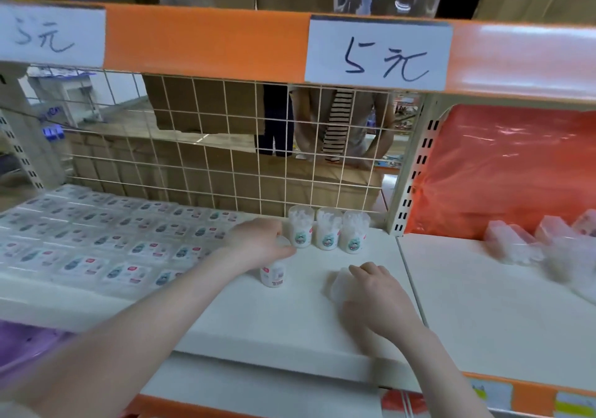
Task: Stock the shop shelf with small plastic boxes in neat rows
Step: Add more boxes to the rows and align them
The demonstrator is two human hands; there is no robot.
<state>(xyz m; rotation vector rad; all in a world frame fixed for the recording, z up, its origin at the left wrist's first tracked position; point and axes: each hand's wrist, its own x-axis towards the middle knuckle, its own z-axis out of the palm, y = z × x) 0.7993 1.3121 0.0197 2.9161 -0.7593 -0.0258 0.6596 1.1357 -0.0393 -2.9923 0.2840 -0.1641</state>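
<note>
Your left hand grips a small tub on the shelf, just in front of the back row of three tubs. Your right hand curls over another tub. Next, probably slide yours into line.

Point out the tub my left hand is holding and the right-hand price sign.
tub (273,276), head view, on its labelled side.
price sign (380,54), head view, on its white paper middle.

Bright, even light; glare on orange shelf edge; blurry, warped edges.
</note>
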